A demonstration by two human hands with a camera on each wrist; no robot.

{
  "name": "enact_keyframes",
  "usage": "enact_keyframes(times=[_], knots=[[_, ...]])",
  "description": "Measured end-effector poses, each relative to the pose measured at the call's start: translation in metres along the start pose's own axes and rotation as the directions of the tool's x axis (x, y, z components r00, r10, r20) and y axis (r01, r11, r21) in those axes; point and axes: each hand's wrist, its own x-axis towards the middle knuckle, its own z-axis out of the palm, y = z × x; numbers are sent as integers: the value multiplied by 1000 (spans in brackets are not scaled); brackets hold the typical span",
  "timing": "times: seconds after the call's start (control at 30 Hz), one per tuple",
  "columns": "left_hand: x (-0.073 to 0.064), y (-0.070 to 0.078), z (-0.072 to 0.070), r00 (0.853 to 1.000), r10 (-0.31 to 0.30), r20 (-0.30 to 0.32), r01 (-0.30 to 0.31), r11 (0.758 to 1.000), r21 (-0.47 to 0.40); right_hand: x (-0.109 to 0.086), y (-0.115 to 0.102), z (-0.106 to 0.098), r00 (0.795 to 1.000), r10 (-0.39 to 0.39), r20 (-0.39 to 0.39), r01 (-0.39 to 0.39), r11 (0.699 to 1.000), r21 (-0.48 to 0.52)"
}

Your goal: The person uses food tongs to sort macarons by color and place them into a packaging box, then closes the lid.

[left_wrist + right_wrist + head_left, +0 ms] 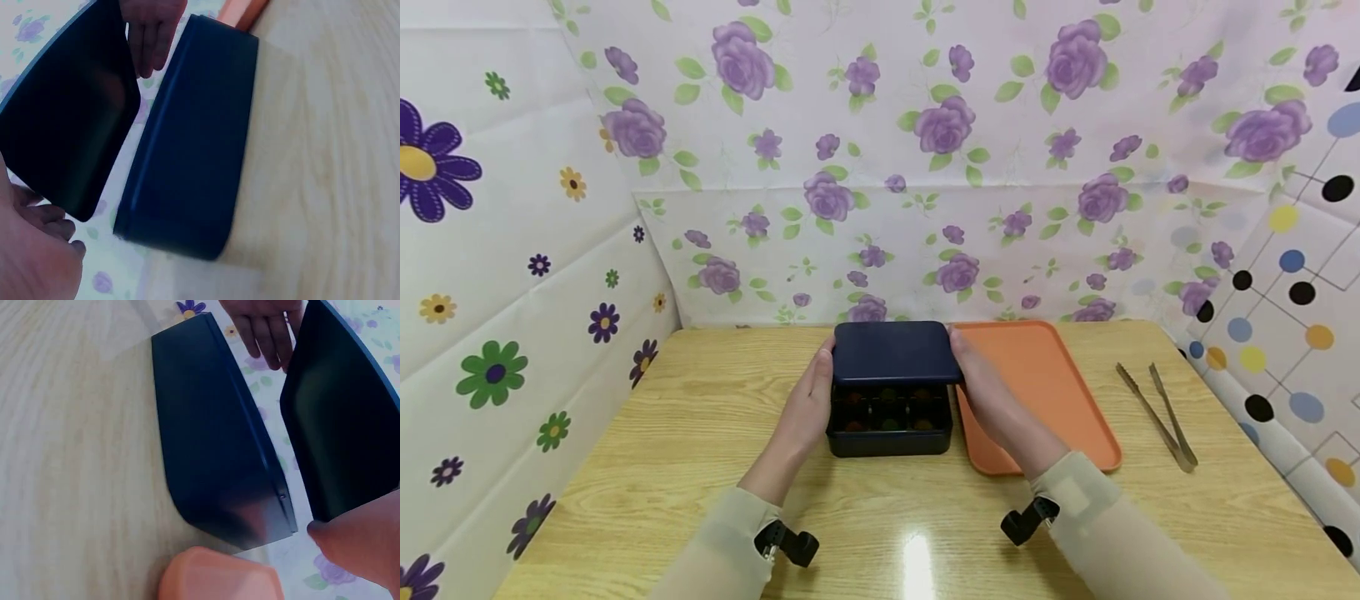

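Observation:
A dark blue lid (895, 352) is held up between both hands, tilted over a matching box (889, 443) on the table. The left hand (805, 400) grips the lid's left side, and the right hand (988, 392) grips its right side. Both wrist views show a gap between the lid's dark underside (75, 112) and the box (212, 425). Through the open front of the box, several compartments hold small round things (889, 423) in dim red, green and orange; their kind is too dark to tell.
An orange tray (1045, 375) lies just right of the box, partly under the right forearm. Metal tongs (1172, 425) rest spread on the wooden table (715, 417) farther right. Flower-printed cloth (880, 167) stands behind, with patterned cloths at both sides.

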Motion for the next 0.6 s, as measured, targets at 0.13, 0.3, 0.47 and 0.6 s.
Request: enact_keyframes(times=[0.13, 0.3, 0.47, 0.6], knots=[[-6, -10, -2, 998, -19, 64, 16, 999, 40, -3, 4, 0, 999, 33, 8, -31, 991, -130], [-10, -21, -4, 992, -20, 124, 12, 998, 63, -1, 8, 4, 996, 86, -5, -86, 979, -182], [-11, -31, -5, 984, -25, 177, 8, 995, 96, -1, 17, 6, 992, 125, -17, -126, 966, -226], [-11, -36, -4, 979, -24, 201, 1, 993, 115, -6, 22, 8, 992, 127, -12, -127, 966, -224]])
